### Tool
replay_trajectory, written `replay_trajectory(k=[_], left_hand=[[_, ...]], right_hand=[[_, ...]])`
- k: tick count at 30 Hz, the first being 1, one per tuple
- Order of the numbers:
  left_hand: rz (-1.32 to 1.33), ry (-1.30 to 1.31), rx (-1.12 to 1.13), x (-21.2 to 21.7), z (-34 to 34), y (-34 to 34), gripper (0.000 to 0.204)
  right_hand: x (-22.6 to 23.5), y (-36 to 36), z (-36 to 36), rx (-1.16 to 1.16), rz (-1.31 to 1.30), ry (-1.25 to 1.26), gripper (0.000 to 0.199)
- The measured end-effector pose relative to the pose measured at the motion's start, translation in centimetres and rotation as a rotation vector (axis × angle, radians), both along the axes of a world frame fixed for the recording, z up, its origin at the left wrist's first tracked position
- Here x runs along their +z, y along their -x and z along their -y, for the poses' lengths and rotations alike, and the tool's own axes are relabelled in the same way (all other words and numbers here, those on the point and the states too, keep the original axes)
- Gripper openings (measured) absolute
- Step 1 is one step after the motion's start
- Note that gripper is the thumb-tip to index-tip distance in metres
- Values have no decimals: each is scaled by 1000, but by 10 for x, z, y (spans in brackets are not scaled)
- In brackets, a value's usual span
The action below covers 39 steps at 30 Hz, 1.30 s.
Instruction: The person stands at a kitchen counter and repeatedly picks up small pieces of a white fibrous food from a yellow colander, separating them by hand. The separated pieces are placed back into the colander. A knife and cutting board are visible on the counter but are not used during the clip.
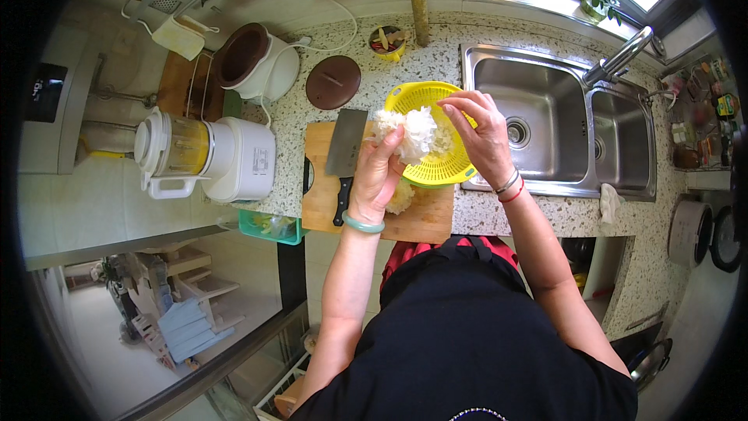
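While gripping a frilly white clump point(414, 136) in left hand point(377, 178) over left rim of yellow colander point(442, 170), holds right hand point(487, 136) across open gap, cannot tell whether pinching; sees print on white appliance point(248, 148).

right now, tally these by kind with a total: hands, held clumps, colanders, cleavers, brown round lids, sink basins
Hands, left hand and right hand: 2
White frilly clump, held: 1
Yellow colander: 1
Cleaver: 1
Brown round lid: 1
Sink basins, large basin and small basin: 2
Total: 8

Black short-sleeved top point(475, 327), green bangle point(363, 226) on left wrist point(366, 209), silver bangle point(509, 181) and red cord point(512, 192) on right wrist point(501, 173)
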<state>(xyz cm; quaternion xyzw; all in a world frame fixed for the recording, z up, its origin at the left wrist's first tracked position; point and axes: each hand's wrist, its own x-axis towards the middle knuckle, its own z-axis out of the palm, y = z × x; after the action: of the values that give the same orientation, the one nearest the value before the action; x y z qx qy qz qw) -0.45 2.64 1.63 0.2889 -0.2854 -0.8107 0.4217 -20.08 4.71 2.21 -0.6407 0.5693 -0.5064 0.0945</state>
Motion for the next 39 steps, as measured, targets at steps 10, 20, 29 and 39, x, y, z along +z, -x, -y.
replay_trajectory(k=[10,20,29,39], left_hand=[[88,54,-55,-5,2,1,37],[97,53,-57,1,1,4,36],[102,60,-72,-1,1,5,37],[61,20,-56,-5,4,1,39]], right_hand=[[15,-6,-6,298,382,-308,19],[16,-8,-6,173,120,-131,9],[8,-11,-6,101,149,-143,10],[17,-8,-7,203,86,-161,12]])
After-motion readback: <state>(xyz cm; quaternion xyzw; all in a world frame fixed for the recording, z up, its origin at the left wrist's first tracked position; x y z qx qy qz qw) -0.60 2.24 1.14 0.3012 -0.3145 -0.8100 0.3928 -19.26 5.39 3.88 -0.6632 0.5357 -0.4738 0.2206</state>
